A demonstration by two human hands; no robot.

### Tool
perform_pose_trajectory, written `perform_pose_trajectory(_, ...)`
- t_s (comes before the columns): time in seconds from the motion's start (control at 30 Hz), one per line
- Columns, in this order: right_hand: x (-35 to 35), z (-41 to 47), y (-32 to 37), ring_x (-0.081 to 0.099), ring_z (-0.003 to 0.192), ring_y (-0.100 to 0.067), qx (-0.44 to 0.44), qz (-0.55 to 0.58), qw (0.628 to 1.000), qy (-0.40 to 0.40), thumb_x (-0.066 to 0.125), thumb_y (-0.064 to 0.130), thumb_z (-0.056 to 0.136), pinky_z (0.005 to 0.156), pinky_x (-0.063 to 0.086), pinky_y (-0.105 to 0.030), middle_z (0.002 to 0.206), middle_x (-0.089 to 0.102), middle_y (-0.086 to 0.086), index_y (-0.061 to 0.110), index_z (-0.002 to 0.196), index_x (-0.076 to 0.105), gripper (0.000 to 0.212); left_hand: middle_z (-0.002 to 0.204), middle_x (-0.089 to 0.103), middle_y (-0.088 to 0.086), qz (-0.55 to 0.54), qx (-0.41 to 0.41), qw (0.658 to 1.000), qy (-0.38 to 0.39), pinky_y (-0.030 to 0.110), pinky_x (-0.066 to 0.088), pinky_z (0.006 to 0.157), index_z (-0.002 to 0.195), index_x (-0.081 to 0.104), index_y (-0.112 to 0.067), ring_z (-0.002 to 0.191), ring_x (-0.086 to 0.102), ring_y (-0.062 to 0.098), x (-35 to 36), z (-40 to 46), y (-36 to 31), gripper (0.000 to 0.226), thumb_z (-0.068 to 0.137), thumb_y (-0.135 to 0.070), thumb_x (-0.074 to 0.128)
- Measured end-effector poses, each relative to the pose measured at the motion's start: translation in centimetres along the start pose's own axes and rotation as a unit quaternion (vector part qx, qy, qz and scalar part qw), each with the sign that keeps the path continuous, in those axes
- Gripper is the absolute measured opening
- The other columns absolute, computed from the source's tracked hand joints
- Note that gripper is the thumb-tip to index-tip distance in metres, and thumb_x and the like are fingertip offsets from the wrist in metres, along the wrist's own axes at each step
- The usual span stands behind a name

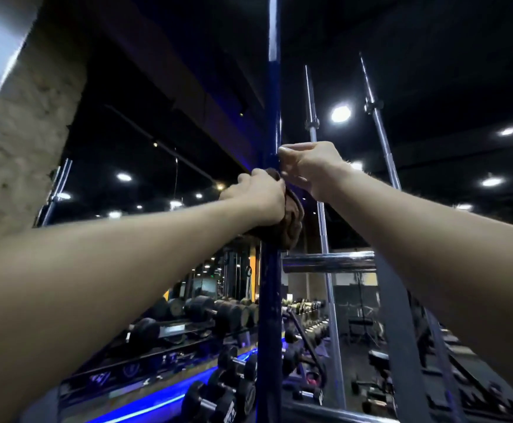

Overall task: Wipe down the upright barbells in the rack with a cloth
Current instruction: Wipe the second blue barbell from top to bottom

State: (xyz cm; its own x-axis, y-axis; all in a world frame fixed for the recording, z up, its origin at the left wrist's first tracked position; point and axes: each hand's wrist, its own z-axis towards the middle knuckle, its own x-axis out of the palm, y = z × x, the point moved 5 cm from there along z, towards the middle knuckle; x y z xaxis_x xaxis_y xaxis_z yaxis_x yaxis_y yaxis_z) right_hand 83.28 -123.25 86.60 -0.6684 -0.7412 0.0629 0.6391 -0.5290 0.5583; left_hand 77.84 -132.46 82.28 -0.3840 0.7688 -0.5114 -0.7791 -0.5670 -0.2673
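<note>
Gripping a brown cloth round the blue barbell — left hand, right hand clasping bar above

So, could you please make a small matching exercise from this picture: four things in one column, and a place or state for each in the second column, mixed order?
Column 1
1. left hand
2. right hand
3. cloth
4. chrome barbell

Column 2
A. brown, wrapped round the blue bar
B. stands upright behind the right hand, untouched
C. grips the cloth against the blue bar
D. higher on the blue bar, fingers curled at it

Pairs: 1-C, 2-D, 3-A, 4-B
</note>
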Motion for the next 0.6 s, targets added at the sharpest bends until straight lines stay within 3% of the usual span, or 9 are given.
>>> perform_pose_trajectory(0.17, -0.8, 0.5, -0.9, 0.058, 0.042, -0.007, -0.022, 0.021, 0.999, 0.016, 0.058, 0.009, 0.094, 0.042, 0.045, -0.017, 0.057, 0.063, -0.004, 0.008, 0.075, 0.065, 0.020, 0.134, 0.046, 0.016, -0.016, 0.047, 0.999, 0.002, 0.047, 0.038, 0.104, 0.131, 0.047, -0.008, 0.124, 0.044, 0.035, -2.8, 2.4, -2.8, 0.043, 0.101, -0.036, 0.036)
perform_pose_trajectory(0.3, -0.8, -0.1, -2.1, 0.058, 0.060, -0.016, -0.020, 0.030, 0.999, 0.023, 0.061, 0.010, 0.092, 0.057, 0.048, -0.021, 0.073, 0.064, -0.009, 0.007, 0.078, 0.068, 0.016, 0.138, 0.040, 0.019, -0.029, 0.032, 0.999, 0.014, 0.045, 0.036, 0.103, 0.137, 0.033, -0.008, 0.126, 0.041, 0.038, 0.2, 0.0, -0.8, 0.049, 0.100, -0.040, 0.033)
perform_pose_trajectory(0.43, -0.7, -0.7, -1.8, 0.057, 0.058, -0.014, -0.017, 0.034, 0.999, -0.005, 0.066, 0.008, 0.088, 0.048, 0.049, -0.017, 0.078, 0.065, -0.010, 0.002, 0.098, 0.069, 0.012, 0.139, 0.040, 0.016, -0.017, 0.002, 0.999, 0.033, 0.042, 0.036, 0.096, 0.133, 0.032, -0.010, 0.122, 0.046, 0.036, 2.8, -2.7, 1.4, 0.052, 0.099, -0.048, 0.025)
perform_pose_trajectory(0.6, -0.6, -0.3, -1.1, 0.058, 0.046, -0.009, -0.015, 0.007, 1.000, -0.013, 0.069, 0.007, 0.085, 0.046, 0.047, -0.017, 0.067, 0.063, -0.009, 0.002, 0.085, 0.069, 0.005, 0.136, 0.046, 0.016, -0.011, 0.044, 0.999, -0.007, 0.044, 0.039, 0.102, 0.136, 0.039, -0.008, 0.123, 0.046, 0.036, 0.1, 0.4, -0.8, 0.050, 0.100, -0.042, 0.033)
